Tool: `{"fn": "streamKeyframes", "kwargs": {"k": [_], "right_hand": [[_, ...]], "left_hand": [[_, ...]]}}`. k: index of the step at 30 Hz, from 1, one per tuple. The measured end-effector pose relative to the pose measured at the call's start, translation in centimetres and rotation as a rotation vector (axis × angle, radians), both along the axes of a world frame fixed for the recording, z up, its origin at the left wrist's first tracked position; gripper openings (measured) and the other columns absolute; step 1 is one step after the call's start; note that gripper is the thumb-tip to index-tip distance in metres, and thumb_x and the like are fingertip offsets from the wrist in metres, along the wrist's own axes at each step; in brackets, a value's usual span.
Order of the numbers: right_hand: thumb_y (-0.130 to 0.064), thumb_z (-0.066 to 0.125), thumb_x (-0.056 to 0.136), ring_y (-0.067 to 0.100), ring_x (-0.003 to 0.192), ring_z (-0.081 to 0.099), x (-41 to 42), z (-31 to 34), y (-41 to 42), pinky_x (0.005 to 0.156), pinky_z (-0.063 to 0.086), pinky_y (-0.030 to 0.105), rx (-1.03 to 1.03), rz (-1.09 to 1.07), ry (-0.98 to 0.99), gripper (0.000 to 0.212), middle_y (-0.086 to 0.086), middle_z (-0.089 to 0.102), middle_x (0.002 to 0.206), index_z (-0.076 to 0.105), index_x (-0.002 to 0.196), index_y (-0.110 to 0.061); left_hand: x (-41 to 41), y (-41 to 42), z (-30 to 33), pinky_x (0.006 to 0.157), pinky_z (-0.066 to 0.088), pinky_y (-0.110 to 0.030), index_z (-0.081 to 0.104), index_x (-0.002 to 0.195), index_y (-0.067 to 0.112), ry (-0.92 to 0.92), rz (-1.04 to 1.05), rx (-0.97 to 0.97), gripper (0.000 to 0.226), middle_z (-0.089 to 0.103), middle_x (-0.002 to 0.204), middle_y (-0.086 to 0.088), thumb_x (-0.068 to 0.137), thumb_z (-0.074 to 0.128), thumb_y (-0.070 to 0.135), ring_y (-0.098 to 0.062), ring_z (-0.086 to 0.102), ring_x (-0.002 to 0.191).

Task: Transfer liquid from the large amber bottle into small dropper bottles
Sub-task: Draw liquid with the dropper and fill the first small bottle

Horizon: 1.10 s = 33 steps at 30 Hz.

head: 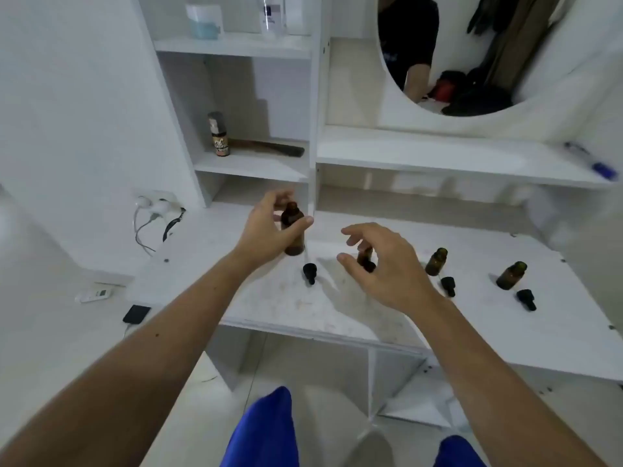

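Observation:
The large amber bottle (292,232) stands uncapped at the back left of the white tabletop (337,311). My left hand (266,230) is wrapped around it, thumb across its front. A black dropper cap (309,274) with its glass pipette lies just in front of that bottle. My right hand (387,264) hovers with fingers spread over a small amber dropper bottle (365,256), which it partly hides; I see no contact. Two more small amber bottles (436,261) (511,275) stand uncapped to the right, each with a black dropper cap (448,286) (526,299) lying in front.
White shelves rise behind the table, holding a labelled bottle (219,134) and a dark comb (269,147). A round mirror (472,52) hangs at the upper right. A wall socket with cables (158,210) sits on the left. My blue-clad knees (266,429) are below the table edge.

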State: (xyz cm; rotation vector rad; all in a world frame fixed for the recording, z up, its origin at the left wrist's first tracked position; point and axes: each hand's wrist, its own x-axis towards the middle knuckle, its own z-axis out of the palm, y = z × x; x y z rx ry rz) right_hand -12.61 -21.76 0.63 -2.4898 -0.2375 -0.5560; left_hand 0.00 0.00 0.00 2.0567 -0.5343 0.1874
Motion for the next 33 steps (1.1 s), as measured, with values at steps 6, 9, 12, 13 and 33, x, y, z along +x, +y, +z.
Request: {"fn": "streamKeyframes", "kwargs": {"k": [6,9,12,13,33], "right_hand": [[-0.031,0.074,0.094,0.001,0.097,0.058,-0.3,-2.4,2.3,0.094,0.051,0.027,-0.013,0.073,0.069,0.036,-0.017,0.065,0.114,0.065,0.129,-0.03],[-0.026,0.073,0.095,-0.002,0.103,0.059,0.5,-3.1,3.1,0.094,0.046,0.018,0.02,0.115,0.107,0.038,-0.022,0.061,0.12,0.063,0.13,-0.034],[-0.021,0.069,0.096,-0.003,0.115,0.056,1.2,-3.7,3.6,0.103,0.04,0.013,0.013,0.176,0.142,0.04,-0.024,0.056,0.126,0.065,0.132,-0.037],[-0.019,0.068,0.096,-0.001,0.118,0.055,1.4,-3.8,3.6,0.106,0.039,0.014,-0.002,0.195,0.154,0.04,-0.023,0.055,0.127,0.066,0.132,-0.037],[-0.008,0.075,0.096,0.011,0.103,0.073,2.7,2.5,3.0,0.092,0.059,0.021,0.385,0.012,-0.229,0.013,-0.001,0.075,0.112,0.078,0.109,-0.011]], "left_hand": [[-1.2,0.0,-2.2,0.071,0.056,-0.011,0.056,0.127,0.017,0.156,-0.039,-0.138,0.04,0.068,0.106,0.006,0.093,0.077,0.026,0.001,0.071,0.086],[-1.2,0.1,-2.9,0.071,0.058,-0.016,0.059,0.122,0.016,0.186,-0.004,-0.207,0.038,0.07,0.102,0.005,0.091,0.08,0.025,-0.003,0.074,0.084],[-0.8,0.3,-3.5,0.071,0.058,-0.016,0.063,0.12,0.011,0.177,-0.002,-0.212,0.038,0.072,0.1,0.001,0.09,0.081,0.024,-0.002,0.074,0.082],[-0.8,0.4,-3.5,0.072,0.058,-0.016,0.063,0.121,0.011,0.176,-0.014,-0.215,0.038,0.072,0.101,0.0,0.09,0.081,0.024,-0.002,0.073,0.084],[0.4,1.6,-4.8,0.086,0.058,-0.02,0.07,0.124,0.013,0.304,-0.072,-0.366,0.048,0.078,0.107,0.003,0.081,0.089,0.021,-0.01,0.075,0.101]]}}
